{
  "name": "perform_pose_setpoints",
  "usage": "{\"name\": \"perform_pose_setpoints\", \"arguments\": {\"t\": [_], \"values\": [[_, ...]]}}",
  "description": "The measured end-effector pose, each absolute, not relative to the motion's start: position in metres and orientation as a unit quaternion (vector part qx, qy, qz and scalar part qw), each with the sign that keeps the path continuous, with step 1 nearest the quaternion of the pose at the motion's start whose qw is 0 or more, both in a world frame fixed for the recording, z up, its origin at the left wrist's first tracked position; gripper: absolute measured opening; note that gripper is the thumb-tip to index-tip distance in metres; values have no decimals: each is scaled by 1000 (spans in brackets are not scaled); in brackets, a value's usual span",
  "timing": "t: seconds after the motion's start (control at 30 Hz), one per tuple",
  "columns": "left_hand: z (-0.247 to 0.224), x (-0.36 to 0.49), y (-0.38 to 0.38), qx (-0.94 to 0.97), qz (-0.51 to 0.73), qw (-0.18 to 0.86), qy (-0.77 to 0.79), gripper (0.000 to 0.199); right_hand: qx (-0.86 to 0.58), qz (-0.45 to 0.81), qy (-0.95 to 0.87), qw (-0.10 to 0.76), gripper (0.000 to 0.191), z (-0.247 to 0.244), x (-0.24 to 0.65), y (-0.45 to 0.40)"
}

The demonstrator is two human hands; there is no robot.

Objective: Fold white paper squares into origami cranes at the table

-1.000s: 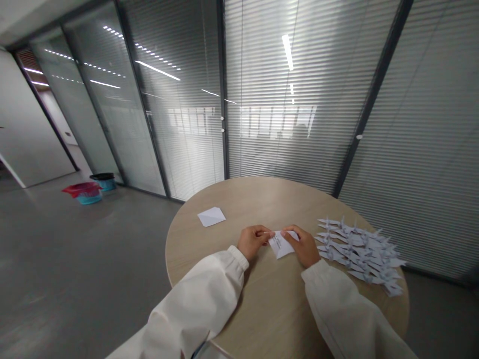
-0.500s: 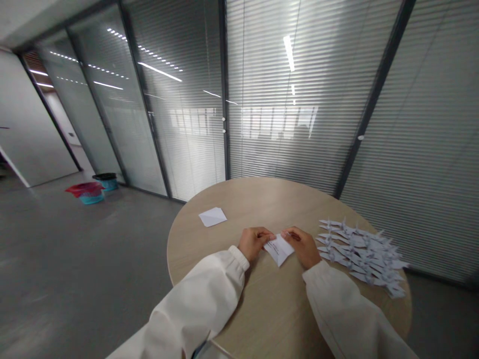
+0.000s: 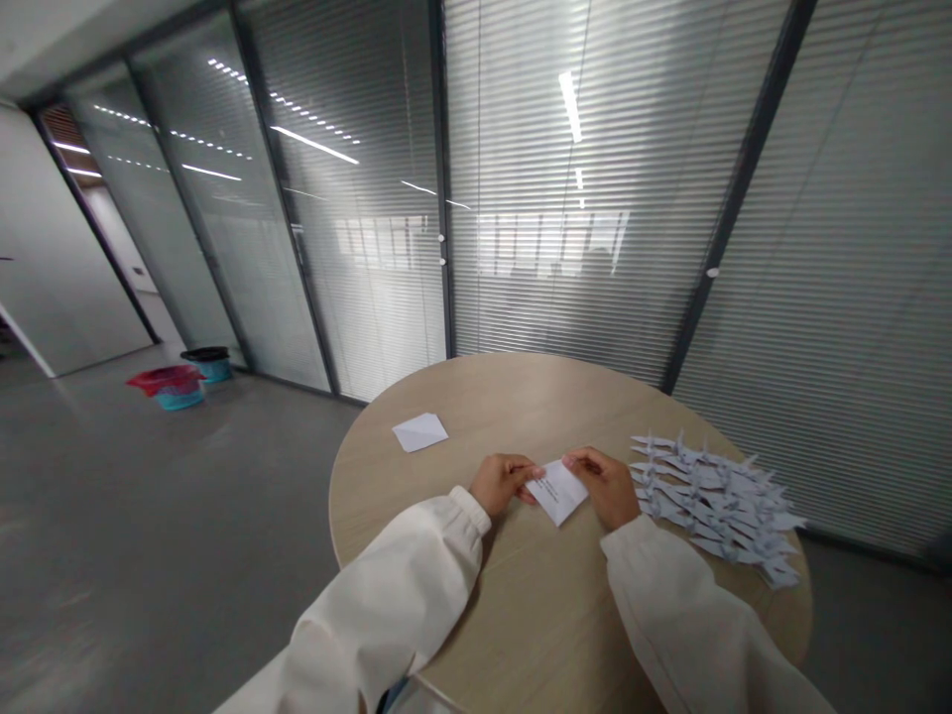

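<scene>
A small folded sheet of white paper with dark print on its left part is held between my hands over the table. My left hand pinches its left corner between thumb and fingers. At the upper right edge, my right hand grips the same paper, thumb on top. To the right lies a cluster of folded paper cranes, set in close rows. Some white paper squares rest on the table to the left, beyond my left hand.
The round wooden table stands close to a glass partition with blinds. On the grey floor at the left are a blue bin with a red liner and another with a black liner.
The folded paper has turned slightly and shows more of its face between my hands. My fingers have shifted a little along its upper edges.
</scene>
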State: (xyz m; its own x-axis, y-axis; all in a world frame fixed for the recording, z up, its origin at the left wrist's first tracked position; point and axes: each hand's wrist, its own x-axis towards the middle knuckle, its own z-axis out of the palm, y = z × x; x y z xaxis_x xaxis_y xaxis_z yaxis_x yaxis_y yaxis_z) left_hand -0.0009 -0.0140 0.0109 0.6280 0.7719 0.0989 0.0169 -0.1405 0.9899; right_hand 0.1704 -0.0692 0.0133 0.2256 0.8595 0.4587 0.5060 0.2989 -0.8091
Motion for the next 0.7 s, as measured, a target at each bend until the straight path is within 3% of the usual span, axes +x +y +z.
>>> {"name": "perform_pose_setpoints", "arguments": {"t": [0.33,0.5,0.7], "values": [[11,0,-18,692,293,608,256,38,-543,156,-663,492,27,16,163,-73],[9,-2,-9,625,364,614,317,39,-463,64,-723,509,35,21,159,-76],[6,-3,1,561,420,628,339,43,-452,60,-760,464,33,13,159,-73]]}}
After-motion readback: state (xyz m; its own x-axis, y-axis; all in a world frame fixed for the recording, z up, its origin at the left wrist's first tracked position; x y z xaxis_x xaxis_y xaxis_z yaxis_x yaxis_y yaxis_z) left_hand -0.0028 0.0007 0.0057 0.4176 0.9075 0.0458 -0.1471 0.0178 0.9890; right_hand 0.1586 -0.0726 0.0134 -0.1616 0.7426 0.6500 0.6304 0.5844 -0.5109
